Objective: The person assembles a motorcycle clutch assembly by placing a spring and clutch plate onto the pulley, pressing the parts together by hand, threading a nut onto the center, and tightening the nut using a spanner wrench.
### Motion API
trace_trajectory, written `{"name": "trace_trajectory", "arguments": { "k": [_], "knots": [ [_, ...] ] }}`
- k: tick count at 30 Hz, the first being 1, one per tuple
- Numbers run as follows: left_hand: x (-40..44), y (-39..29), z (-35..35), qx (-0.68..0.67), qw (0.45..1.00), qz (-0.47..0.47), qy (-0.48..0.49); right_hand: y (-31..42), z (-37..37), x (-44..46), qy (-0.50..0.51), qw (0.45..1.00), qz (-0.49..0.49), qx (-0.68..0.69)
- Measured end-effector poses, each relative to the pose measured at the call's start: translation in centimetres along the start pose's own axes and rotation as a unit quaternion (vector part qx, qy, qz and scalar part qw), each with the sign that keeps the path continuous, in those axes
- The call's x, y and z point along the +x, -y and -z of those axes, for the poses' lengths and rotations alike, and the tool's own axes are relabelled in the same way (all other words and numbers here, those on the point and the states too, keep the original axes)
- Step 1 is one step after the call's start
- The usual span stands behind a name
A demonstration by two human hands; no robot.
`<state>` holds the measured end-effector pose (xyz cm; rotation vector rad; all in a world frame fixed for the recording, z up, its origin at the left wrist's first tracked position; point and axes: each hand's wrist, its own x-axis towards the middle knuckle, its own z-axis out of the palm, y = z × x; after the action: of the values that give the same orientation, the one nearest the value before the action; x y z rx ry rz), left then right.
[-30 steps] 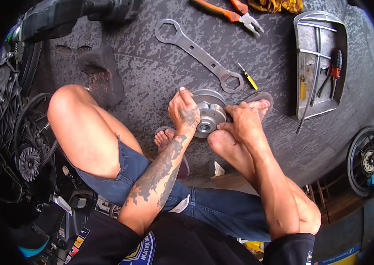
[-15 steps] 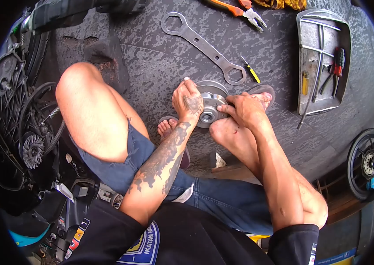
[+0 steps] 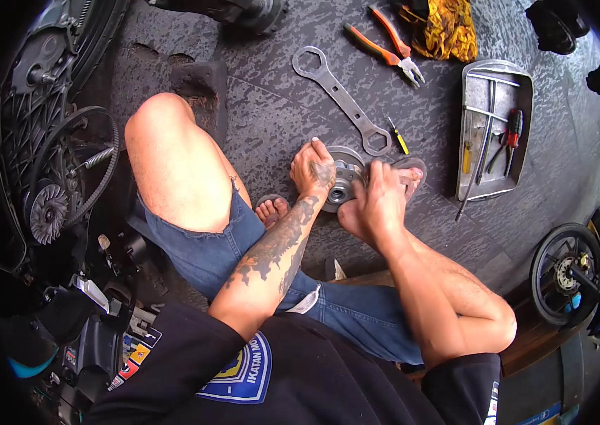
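A round metal scooter clutch pulley [image 3: 343, 170] sits between my feet, with a hub and bearing-like centre facing up. My left hand [image 3: 312, 171] is closed around its left side, the thumb pointing up and away. At its right side is my right hand [image 3: 383, 191], its fingers bent and smeared by motion. Whether those fingers grip anything cannot be made out. Just beyond the pulley lies a flat double-ended wrench [image 3: 343, 99] with large hexagonal openings. A small yellow-handled screwdriver [image 3: 400, 140] rests right of the wrench's near end.
Orange-handled pliers [image 3: 393, 51] and a stained yellow cloth [image 3: 449, 32] lie on the far floor. A metal tray [image 3: 466, 142] of tools stands to the right. Exposed scooter parts [image 3: 48, 205] crowd the left side. A black wheel [image 3: 539, 276] is at the lower right.
My right hand has turned and its fingers have curled up off the hub face, now blurred. My left hand keeps its hold on the pulley. The whole view has shifted somewhat.
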<state>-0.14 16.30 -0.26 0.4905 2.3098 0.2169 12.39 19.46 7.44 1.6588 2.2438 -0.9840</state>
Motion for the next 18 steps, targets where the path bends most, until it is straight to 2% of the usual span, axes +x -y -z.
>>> {"name": "trace_trajectory", "arguments": {
  "k": [1, 3, 7, 12, 15, 17, 18],
  "knots": [
    [0.0, 0.0, -0.1, 0.006, 1.0, 0.0, -0.007, 0.8, 0.2, -0.5, 0.058, 0.998, -0.022, 0.026],
    [-0.4, 0.0, 0.1, -0.002, 1.0, 0.002, -0.002, 1.7, -0.8, -1.7, 0.089, 0.992, 0.031, -0.08],
    [-0.3, -0.1, 0.3, -0.019, 1.0, 0.0, -0.006, 2.1, -2.0, -1.3, 0.115, 0.984, 0.041, -0.129],
    [-0.2, -0.4, 0.5, -0.025, 1.0, 0.007, -0.002, 2.3, -1.6, -0.8, 0.135, 0.963, 0.102, -0.211],
    [-0.2, -0.4, 0.7, -0.023, 0.999, 0.011, 0.025, 3.2, -2.0, -0.8, 0.177, 0.953, 0.075, -0.232],
    [-0.3, -0.2, 0.6, -0.022, 0.999, 0.009, 0.022, 3.2, -2.2, -1.3, 0.151, 0.958, 0.082, -0.228],
    [-0.7, 0.2, 0.7, -0.02, 0.999, 0.012, 0.026, 3.0, -2.6, -1.9, 0.146, 0.969, 0.047, -0.193]
  ]
}}
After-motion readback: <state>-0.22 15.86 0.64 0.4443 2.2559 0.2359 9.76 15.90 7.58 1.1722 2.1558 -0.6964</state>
